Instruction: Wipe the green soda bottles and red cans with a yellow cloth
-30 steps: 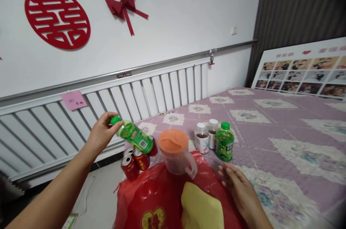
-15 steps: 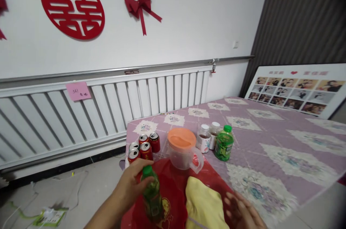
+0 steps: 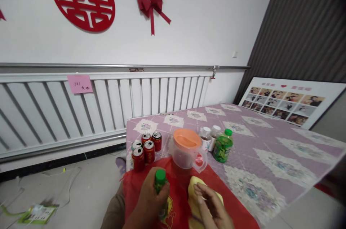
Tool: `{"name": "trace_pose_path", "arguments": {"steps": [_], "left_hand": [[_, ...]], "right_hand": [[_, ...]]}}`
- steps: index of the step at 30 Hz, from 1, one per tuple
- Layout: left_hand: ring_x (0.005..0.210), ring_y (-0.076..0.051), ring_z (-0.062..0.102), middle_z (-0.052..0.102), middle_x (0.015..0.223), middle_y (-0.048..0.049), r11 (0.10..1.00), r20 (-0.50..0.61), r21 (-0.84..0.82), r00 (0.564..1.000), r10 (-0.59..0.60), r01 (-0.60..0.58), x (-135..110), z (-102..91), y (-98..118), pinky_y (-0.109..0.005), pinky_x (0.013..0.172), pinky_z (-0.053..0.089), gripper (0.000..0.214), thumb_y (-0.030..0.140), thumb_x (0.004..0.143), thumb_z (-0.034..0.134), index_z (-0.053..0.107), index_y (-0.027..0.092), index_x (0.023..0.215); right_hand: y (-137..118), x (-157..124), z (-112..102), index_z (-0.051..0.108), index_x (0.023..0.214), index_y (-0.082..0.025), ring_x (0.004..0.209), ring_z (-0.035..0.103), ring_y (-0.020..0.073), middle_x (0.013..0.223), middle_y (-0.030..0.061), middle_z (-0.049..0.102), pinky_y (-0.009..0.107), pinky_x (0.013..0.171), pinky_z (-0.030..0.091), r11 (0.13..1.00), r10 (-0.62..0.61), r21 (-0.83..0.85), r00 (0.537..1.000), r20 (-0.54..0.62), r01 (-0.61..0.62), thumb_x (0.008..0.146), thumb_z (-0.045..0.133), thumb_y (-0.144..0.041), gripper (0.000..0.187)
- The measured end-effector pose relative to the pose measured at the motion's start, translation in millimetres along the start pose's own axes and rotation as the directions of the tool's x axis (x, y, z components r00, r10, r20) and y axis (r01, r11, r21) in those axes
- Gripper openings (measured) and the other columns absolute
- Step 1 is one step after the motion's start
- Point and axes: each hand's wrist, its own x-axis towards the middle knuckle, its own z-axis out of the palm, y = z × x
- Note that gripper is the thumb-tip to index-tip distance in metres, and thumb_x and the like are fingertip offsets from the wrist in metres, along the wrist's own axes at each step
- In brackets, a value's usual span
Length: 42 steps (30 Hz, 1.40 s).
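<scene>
Left hand (image 3: 148, 202): we have it clamped round the green-capped bottle (image 3: 160, 179), which stands upright with its cap poking above the fingers, over the red bag (image 3: 132, 194). Right hand (image 3: 211, 205) sits just beside it, fingers loose on the yellow cloth (image 3: 191, 200), gripping nothing. Ahead of both hands we see the orange-lidded pitcher (image 3: 186, 149). Red cans (image 3: 144, 148) are forward-left, second green bottle (image 3: 223, 146) and white-capped jars (image 3: 210, 137) forward-right.

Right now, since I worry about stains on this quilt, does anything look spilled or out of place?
No spill shows. The red cans stand upright near the corner of the quilt, some tops apparently opened. Paper litter lies on the floor. The left hand holds the green bottle upright.
</scene>
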Motion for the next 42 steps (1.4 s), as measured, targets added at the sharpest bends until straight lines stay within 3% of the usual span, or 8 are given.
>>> {"name": "trace_pose_path", "arguments": {"steps": [5,10,14,19,31,42], "left_hand": [[0.070,-0.017,0.055,0.058,0.078,0.0002,0.997,-0.040,-0.058,0.998,0.043,-0.045,1.9,4.1,-13.4,-0.029,0.068,0.045,0.012,0.021,0.073,0.056,0.054,0.021,0.086],[0.069,-0.016,0.055,0.058,0.079,-0.0002,0.984,-0.072,-0.114,0.989,0.132,-0.140,2.1,7.9,-16.8,-0.027,0.064,0.043,0.009,0.019,0.075,0.056,0.055,0.021,0.085],[0.073,-0.019,0.056,0.061,0.081,-0.0021,0.984,-0.064,-0.128,0.991,0.118,-0.126,1.8,6.5,-12.8,-0.030,0.068,0.045,0.005,0.022,0.079,0.058,0.056,0.021,0.083],[0.075,-0.021,0.058,0.063,0.082,-0.0037,0.984,-0.052,-0.151,0.995,0.090,-0.097,2.0,4.0,-10.5,-0.033,0.070,0.046,0.002,0.024,0.081,0.057,0.056,0.024,0.082],[0.078,-0.019,0.059,0.064,0.087,-0.0029,0.974,-0.026,-0.208,0.996,0.083,-0.087,2.7,4.3,-13.2,-0.031,0.073,0.048,0.008,0.019,0.082,0.056,0.060,0.022,0.089],[0.076,-0.018,0.058,0.062,0.083,-0.0021,0.975,-0.015,-0.213,0.998,0.061,-0.063,3.2,3.3,-13.9,-0.030,0.070,0.048,0.002,0.023,0.083,0.057,0.056,0.023,0.085]], "right_hand": [[-22.2,-3.3,55.2,0.072,0.110,-0.025,0.109,0.067,0.0253,0.118,0.0071,0.072,0.034,0.094,0.054,0.968,-0.184,-0.136,0.966,0.183,0.210,0.079,0.068,-0.040,0.035],[-33.3,1.9,88.2,0.064,0.122,-0.023,0.111,0.065,0.0281,0.127,0.0103,0.067,0.034,0.080,0.058,0.981,-0.103,-0.145,0.981,0.163,0.127,0.075,0.066,-0.039,0.050],[-38.4,6.9,102.2,0.068,0.109,-0.023,0.100,0.067,0.0285,0.110,0.0083,0.072,0.040,0.086,0.055,0.976,-0.072,-0.192,0.987,0.143,0.099,0.069,0.068,-0.038,0.043],[-39.7,5.4,110.5,0.065,0.102,-0.021,0.081,0.068,0.0256,0.097,0.0065,0.072,0.037,0.073,0.056,0.976,-0.035,-0.209,0.996,0.088,0.053,0.066,0.068,-0.039,0.040],[-38.9,3.1,114.6,0.068,0.088,-0.023,0.081,0.066,0.0245,0.098,0.0074,0.072,0.034,0.070,0.054,0.978,-0.095,-0.186,0.995,0.018,0.097,0.068,0.068,-0.040,0.027],[-38.9,3.3,114.6,0.071,0.091,-0.023,0.087,0.067,0.0242,0.097,0.0075,0.072,0.032,0.077,0.055,0.973,-0.144,-0.174,0.988,0.062,0.153,0.072,0.066,-0.038,0.025]]}}
